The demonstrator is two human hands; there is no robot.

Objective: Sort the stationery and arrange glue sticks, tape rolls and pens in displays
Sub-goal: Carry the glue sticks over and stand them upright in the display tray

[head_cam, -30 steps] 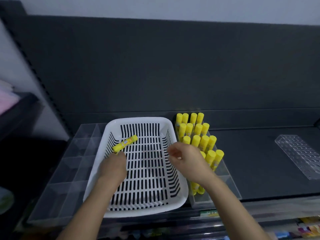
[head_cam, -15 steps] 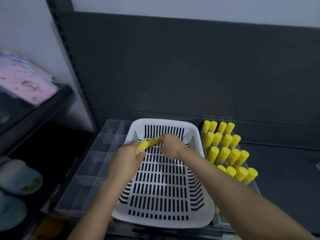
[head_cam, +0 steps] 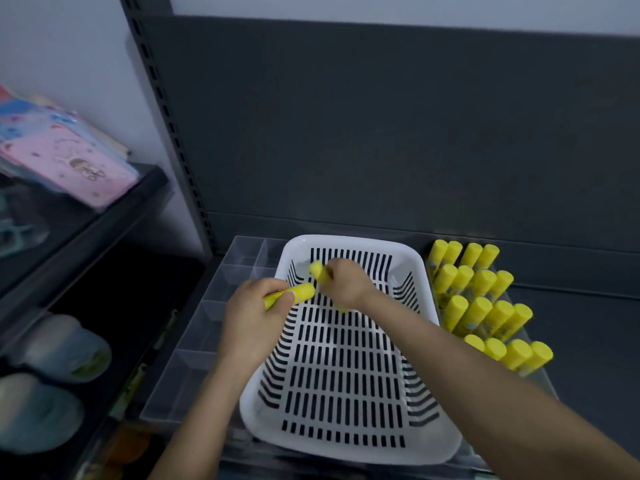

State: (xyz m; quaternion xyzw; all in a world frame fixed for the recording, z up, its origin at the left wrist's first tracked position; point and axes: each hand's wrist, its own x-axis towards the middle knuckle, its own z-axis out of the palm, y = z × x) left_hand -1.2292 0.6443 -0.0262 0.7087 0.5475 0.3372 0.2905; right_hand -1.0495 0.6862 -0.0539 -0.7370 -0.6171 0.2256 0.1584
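Centre of frame, head view: left hand (head_cam: 251, 311) grips a glue stick (head_cam: 298, 293) by its lower end. Right hand (head_cam: 348, 284) is closed round a second stick (head_cam: 317, 270). Both are held just above the far end of the basket (head_cam: 349, 240), probably its last two. They likely go to the upright sticks (head_cam: 481, 301) at right, beside the basket. A clear tray (head_cam: 194, 368) sits at left.

18 glue sticks (head_cam: 479, 308), 1 basket (head_cam: 346, 241)
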